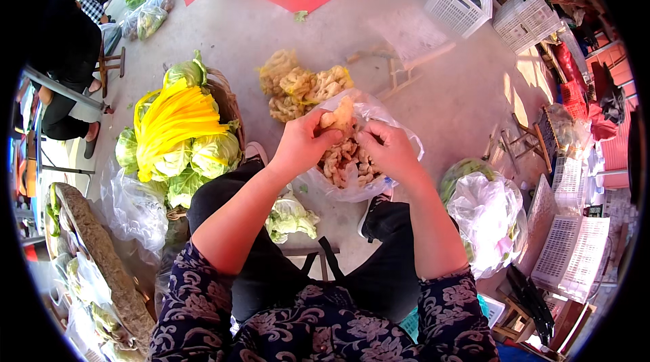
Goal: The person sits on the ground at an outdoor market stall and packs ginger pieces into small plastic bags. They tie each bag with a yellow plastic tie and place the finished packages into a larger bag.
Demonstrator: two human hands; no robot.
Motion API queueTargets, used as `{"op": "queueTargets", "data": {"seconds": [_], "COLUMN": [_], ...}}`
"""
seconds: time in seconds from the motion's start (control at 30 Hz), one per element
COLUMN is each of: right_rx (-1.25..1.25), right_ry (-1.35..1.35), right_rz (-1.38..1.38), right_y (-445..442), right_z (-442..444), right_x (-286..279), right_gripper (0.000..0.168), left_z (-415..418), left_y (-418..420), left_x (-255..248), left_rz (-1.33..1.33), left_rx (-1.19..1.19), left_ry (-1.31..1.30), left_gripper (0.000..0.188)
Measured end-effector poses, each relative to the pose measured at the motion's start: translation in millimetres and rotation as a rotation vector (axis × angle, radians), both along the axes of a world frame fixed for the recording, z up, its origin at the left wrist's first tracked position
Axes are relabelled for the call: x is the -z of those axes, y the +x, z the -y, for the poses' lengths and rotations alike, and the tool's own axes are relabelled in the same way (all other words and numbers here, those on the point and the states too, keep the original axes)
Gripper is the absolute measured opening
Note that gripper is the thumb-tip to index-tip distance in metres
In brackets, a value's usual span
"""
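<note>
My left hand [304, 141] grips a pale brown piece of ginger root [341, 114] between thumb and fingers. Close by on its right, my right hand [388, 148] has its thumb and fingertips bent together; whether anything small is pinched there I cannot tell. Below both hands an open clear plastic bag [406, 131] stands on the floor between my feet, with many knobbly ginger pieces [348, 161] inside. Just beyond it lie yellow net bags of ginger [304, 85]. A bunch of yellow net bags [175, 128] drapes over cabbages [216, 148] in a wicker basket [219, 85] to the left.
Loose cabbage leaves [290, 217] lie between my legs. At right, a crumpled plastic bag [485, 209] covers green vegetables. White plastic crates [459, 1] stand at the back right, near a low wooden stool [393, 75]. A person [71, 47] sits at far left.
</note>
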State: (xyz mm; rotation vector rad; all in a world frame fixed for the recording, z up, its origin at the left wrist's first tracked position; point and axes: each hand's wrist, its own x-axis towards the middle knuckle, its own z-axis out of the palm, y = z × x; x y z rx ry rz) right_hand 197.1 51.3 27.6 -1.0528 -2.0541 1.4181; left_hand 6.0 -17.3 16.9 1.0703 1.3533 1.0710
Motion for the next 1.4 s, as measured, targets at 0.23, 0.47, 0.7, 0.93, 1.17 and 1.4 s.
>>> {"op": "queueTargets", "data": {"seconds": [0.23, 0.47, 0.7, 0.93, 1.17, 1.4], "right_rx": [0.12, 0.193, 0.127, 0.276, 0.291, -0.107], "right_ry": [-0.595, -0.132, -0.151, -0.226, 0.139, -0.315], "right_rz": [-0.36, -0.229, -0.331, -0.014, 0.555, 0.313], "right_y": [18.0, 8.2, -0.4, 18.8, 18.2, -32.2], "right_z": [-8.4, 1.1, 1.1, -15.6, -33.6, 5.2], "right_x": [-27.4, -24.9, -16.7, 1.7, 35.0, 27.1], "right_gripper": [0.017, 0.029, 0.026, 0.027, 0.025, 0.023], "left_z": [-2.4, -2.0, -4.4, -2.0, -2.5, 15.5], "left_y": [-7.5, -5.0, -7.4, 0.0, -19.6, -53.5], "left_x": [-24.1, -15.3, -8.3, -7.6, -10.4, -10.2], "left_rz": [0.94, 1.386, 1.513, 0.537, 0.62, 0.717], "left_rx": [-0.035, 0.142, 0.432, -0.19, -0.266, -0.338], "left_ry": [-0.161, -0.344, -0.445, -0.364, -0.276, -0.255], "left_gripper": [0.033, 0.047, 0.05, 0.066, 0.056, 0.049]}}
